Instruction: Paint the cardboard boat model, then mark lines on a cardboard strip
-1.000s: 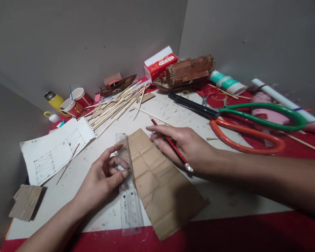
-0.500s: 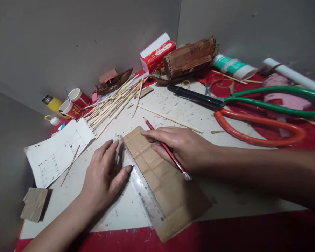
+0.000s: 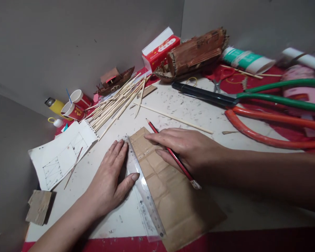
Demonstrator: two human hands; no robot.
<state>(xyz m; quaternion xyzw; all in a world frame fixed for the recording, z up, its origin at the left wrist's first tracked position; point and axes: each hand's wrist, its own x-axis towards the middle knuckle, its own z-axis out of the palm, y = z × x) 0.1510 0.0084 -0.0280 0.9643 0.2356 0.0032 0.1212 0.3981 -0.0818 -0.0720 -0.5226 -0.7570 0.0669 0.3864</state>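
Left hand (image 3: 109, 182) lies flat, fingers together, thumb spread, pressing a clear ruler (image 3: 144, 190) along the left edge of a cardboard strip (image 3: 168, 196). The strip lies on the table (image 3: 189, 108) at its near edge, running diagonally. Right hand (image 3: 189, 148) rests on the strip's far end, fingers extended and closed on a red pencil (image 3: 173, 154), tip pointing away past the cardboard. Left of the hands: a drawing sheet (image 3: 60, 157) and a cardboard scrap (image 3: 39, 206). Behind: a pile of sticks (image 3: 115, 101), two cups (image 3: 75, 105), a model boat (image 3: 194, 56), and large shears (image 3: 252, 105) at right.
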